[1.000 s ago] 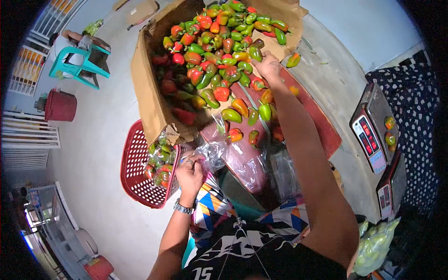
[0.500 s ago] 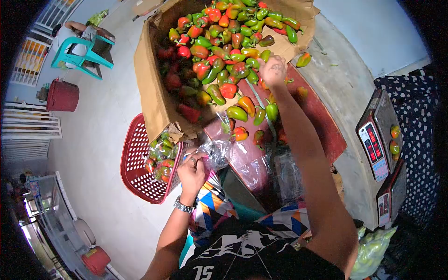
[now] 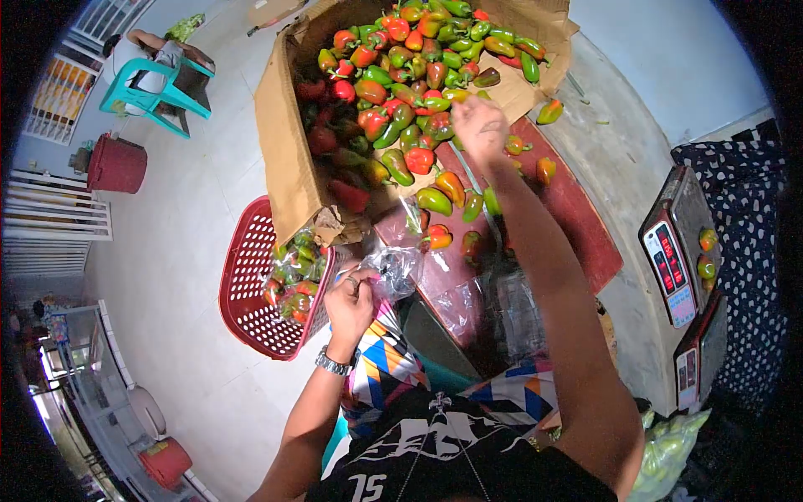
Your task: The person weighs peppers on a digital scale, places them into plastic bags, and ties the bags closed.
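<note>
A crumpled, clear plastic bag point(image 3: 395, 269) sits near the person's lap, its edge pinched by the left hand point(image 3: 350, 308). Beyond it, glossy red, green and mottled peppers point(image 3: 419, 160) lie loose on the dark-red bench point(image 3: 585, 219) and heaped in the open brown cardboard box point(image 3: 283, 142). The right hand point(image 3: 481, 128) reaches out over the nearer peppers, back upward, too blurred to tell whether its fingers grip anything.

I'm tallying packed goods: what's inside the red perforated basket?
Red and green peppers in clear plastic show inside the basket. Whatever lies beneath them is covered; the cardboard box hides part of the rim.
</note>
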`<state>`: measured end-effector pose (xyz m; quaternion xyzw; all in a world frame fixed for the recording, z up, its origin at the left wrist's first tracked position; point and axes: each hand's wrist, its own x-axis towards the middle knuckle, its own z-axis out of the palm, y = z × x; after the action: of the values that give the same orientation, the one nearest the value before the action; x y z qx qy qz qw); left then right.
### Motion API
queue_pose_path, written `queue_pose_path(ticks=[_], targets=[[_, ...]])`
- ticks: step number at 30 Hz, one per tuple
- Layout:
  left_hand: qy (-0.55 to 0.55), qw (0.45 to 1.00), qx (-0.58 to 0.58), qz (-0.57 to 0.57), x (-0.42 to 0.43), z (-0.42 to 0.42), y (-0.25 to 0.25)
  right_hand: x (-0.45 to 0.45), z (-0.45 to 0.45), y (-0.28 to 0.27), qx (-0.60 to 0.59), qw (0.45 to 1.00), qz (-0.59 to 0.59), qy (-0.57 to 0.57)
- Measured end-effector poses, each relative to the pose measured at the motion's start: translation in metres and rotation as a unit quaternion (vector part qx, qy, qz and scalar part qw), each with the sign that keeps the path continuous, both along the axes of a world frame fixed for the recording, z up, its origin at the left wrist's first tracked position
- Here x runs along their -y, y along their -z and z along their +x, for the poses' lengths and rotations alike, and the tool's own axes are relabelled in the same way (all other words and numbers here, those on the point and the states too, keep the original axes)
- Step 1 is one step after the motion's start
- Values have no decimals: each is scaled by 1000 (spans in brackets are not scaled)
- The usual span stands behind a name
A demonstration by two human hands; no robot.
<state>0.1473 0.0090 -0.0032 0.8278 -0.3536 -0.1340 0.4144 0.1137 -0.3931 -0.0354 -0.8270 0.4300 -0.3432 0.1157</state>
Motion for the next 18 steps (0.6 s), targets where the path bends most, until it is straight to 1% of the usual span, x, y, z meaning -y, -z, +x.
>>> queue_pose_path(ticks=[2, 4, 6, 7, 8, 10, 11, 12, 14, 17, 18], targets=[[1, 1000, 8, -7, 2, -1, -3, -29, 25, -15, 49, 995, 40, -78], [0, 1000, 12, -6, 3, 0, -5, -59, 61, -29, 29, 981, 43, -186], [3, 1000, 7, 6, 3, 0, -5, -102, 94, -48, 84, 965, 37, -245], [7, 1000, 12, 2, 3, 0, -2, -111, 123, -44, -33, 961, 65, -268], [10, 1000, 17, -3, 2, 1, 2, -118, 149, -34, -149, 942, 91, -287], [12, 1000, 21, 2, 3, 3, 3, -133, 173, 4, -48, 943, 219, -247], [9, 1000, 16, 14, 2, 1, -1, -136, 168, -14, -129, 932, 226, -251], [2, 1000, 13, 22, 3, 0, -2, -141, 176, -5, -114, 945, 225, -207], [8, 1000, 28, 8, 2, 0, 0, -139, 172, -3, -77, 945, 251, -193], [19, 999, 37, -9, 2, 2, 1, -131, 167, -5, -144, 960, 119, -210], [28, 999, 44, -13, 0, 4, 4, -131, 159, -3, -60, 944, 242, -217]])
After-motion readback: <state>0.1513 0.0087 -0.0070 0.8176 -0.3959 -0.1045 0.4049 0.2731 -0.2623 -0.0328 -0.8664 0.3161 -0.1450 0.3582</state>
